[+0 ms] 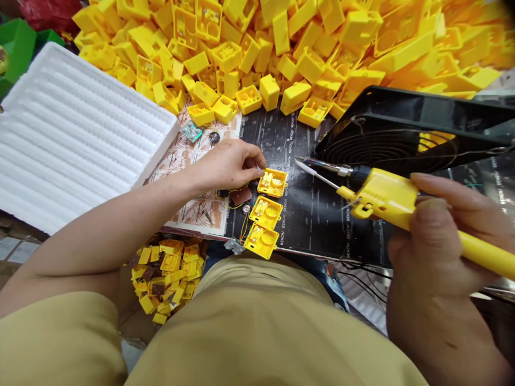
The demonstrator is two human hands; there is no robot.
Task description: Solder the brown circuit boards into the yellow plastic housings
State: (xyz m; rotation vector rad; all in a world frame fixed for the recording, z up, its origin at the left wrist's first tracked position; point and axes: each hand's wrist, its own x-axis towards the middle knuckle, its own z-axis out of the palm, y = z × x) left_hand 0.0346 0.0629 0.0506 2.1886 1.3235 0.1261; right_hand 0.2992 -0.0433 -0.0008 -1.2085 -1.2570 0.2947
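Your right hand (440,254) grasps the iron (390,195); your left hand (229,161) touches the case (274,183), its grip unclear; swinging the iron leftward could burn that hand.

Bright, even light bleaches the white foam tray (80,134) at your left and lays a hazy glare on the black tabletop (314,225) before you. Wide-angle distortion stretches the piled yellow cases (406,53) toward the upper right, where they soften, while your right hand (434,257) looms large, slightly blurred.
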